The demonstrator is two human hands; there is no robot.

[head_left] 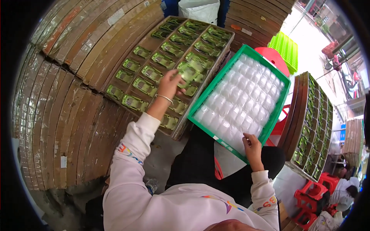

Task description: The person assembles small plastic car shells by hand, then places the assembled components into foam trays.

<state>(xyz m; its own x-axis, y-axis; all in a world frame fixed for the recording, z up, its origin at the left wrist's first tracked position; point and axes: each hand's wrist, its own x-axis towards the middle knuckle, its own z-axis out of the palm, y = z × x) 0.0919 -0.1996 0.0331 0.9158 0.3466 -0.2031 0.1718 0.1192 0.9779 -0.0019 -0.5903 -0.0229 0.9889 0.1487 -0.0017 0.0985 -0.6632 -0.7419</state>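
My left hand (170,85) reaches over a shallow brown tray (144,89) on the left. Its fingers are closed on a light-green toy car body (188,74), smeared by motion. Similar car bodies, such as this green one (145,87), lie in columns between the tray's dividers. My right hand (253,149) is at the near right corner of a green plastic crate (204,129), its fingers curled over the contents. Rows of white, puffy pieces under clear film (241,98) fill the crate. Whether those fingers pinch anything is too small to tell.
Tall stacks of brown trays (50,131) stand along the left. To the right sits another stack of trays (314,127) with green parts on top. A red stool (271,57) shows behind the crate, and a lime-green crate (284,50) beyond. Other people sit at the lower right.
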